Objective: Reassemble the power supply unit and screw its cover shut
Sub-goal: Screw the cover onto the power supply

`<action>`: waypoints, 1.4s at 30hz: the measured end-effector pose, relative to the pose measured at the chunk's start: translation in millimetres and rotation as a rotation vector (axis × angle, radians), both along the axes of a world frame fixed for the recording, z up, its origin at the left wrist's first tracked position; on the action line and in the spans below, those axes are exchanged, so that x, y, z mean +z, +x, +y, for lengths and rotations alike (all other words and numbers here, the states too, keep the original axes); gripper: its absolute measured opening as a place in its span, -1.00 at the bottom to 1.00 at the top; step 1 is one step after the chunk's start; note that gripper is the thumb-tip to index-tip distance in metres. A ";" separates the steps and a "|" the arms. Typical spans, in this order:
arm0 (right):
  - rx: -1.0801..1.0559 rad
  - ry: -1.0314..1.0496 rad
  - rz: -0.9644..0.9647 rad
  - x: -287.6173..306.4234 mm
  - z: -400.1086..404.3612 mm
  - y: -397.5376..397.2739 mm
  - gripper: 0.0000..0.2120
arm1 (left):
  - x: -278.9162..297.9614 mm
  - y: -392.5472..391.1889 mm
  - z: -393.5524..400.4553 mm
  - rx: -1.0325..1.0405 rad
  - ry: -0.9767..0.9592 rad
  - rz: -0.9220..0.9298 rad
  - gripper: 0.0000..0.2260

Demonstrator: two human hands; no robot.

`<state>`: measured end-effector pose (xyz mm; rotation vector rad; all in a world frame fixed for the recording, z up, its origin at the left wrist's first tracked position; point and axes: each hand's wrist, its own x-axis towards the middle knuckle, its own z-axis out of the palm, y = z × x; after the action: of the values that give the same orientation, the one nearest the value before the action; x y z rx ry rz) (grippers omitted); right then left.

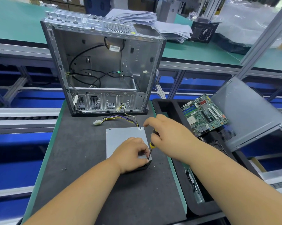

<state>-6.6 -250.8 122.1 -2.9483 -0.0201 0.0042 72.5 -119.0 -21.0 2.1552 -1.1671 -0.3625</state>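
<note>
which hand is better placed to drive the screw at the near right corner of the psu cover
Right. The right hand already grips the screwdriver, its tip on the near right corner of the cover. The left hand steadies that corner.

One PSU, one screwdriver, one open case, one motherboard, one side panel, one loose screw and two hands, left and right.
</note>
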 end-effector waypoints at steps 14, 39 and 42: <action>-0.036 -0.030 -0.019 -3.9 0.1 -1.6 -0.76 | 1.0 0.0 0.6 -0.012 -0.001 -0.006 -0.78; 0.008 -0.016 -0.047 1.5 -11.5 -5.8 -0.61 | 2.7 -1.0 1.1 -0.017 -0.001 0.001 -0.80; -0.009 -0.120 -0.030 3.1 -13.9 -3.6 -0.69 | 3.2 -1.1 1.2 -0.019 0.006 -0.003 -0.81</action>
<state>-10.2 -264.7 125.2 -3.0683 -0.0105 -0.0420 71.4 -117.8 -17.7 2.1518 -1.1897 -0.3717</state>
